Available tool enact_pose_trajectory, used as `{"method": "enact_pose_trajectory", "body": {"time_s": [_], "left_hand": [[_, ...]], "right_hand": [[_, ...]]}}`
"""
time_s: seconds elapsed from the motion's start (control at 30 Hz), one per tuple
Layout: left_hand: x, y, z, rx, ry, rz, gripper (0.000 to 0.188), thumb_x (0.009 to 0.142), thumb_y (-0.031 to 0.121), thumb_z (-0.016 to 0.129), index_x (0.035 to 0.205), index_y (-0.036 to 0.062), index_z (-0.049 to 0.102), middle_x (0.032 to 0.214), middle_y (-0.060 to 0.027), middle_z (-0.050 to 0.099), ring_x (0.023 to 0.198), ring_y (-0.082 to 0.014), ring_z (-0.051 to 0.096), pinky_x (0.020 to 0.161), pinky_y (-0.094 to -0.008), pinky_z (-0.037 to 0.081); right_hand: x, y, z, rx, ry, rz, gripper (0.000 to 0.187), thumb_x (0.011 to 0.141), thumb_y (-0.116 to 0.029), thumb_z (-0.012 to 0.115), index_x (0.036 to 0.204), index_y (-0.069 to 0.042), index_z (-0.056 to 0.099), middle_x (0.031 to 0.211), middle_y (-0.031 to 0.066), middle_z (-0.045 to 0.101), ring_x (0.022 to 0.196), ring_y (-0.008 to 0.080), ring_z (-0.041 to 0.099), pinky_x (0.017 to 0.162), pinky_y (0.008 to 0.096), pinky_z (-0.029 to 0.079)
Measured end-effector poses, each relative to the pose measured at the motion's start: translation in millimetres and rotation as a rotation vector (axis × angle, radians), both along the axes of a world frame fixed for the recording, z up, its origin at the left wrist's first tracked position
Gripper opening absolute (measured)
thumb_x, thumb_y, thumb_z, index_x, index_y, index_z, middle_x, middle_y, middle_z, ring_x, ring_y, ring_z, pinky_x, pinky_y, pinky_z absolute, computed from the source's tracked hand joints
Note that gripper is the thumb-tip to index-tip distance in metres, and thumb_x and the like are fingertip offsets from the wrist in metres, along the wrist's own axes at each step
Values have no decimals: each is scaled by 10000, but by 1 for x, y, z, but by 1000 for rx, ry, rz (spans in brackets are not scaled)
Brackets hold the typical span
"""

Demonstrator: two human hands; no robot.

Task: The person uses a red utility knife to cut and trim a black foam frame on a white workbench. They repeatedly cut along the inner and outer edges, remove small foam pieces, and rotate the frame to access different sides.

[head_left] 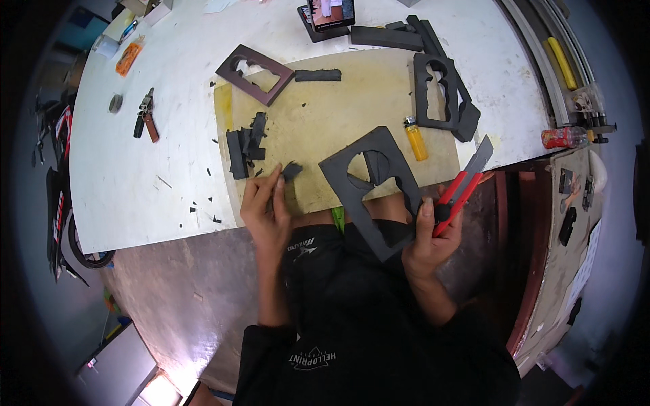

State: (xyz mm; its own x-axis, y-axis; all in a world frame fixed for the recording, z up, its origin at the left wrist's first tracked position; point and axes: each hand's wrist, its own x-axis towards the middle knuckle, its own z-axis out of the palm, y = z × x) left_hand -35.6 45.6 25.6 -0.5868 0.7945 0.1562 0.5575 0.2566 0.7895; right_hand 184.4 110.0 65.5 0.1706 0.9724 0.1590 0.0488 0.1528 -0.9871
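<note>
Between the fingertips of my left hand (266, 203) is a small dark foam scrap (291, 170), pinched just above the mat's front part. My right hand (433, 247) grips a red cutter knife (455, 197), its wide blade pointing up and away. The thumb of that same hand also clamps the edge of a black foam frame (349, 203). This frame is tilted over the table's front edge, with a round opening above a longer one. A loose-looking dark piece crosses the round opening. Foam offcuts (237, 154) lie just beyond my left hand.
A yellowed mat (325, 135) covers the table's middle. On it are a maroon frame (245, 86), a foam strip (318, 75) and a yellow lighter (416, 142). Another black frame (422, 91) and foam bars (386, 38) lie right, pliers (145, 115) left, a phone (332, 13) behind.
</note>
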Motion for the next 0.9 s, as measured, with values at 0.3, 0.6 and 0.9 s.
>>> {"method": "enact_pose_trajectory", "body": {"time_s": [0.3,0.6,0.9], "left_hand": [[36,31,28,473,-1239,-266,622,1063,435,424,1394,-91,443,1150,-172,648,1052,-215,629,928,-358,504],[31,38,22,524,-1732,-228,468,1048,275,499,1326,-102,492,1062,-170,675,999,-245,678,916,-364,548],[33,33,20,531,-1637,-165,467,1035,222,536,1360,-108,474,1089,-162,667,993,-218,673,907,-352,543]], "right_hand": [[-8,-10,-14,71,-34,47,393,939,-115,650,1257,72,515,936,70,629,746,68,535,672,196,425],[2,-2,-11,69,-102,173,474,892,-118,710,1267,84,502,914,101,656,777,118,593,749,241,472],[-4,4,-4,110,-64,185,468,885,-128,708,1246,91,506,897,108,661,767,114,591,735,233,460]]}}
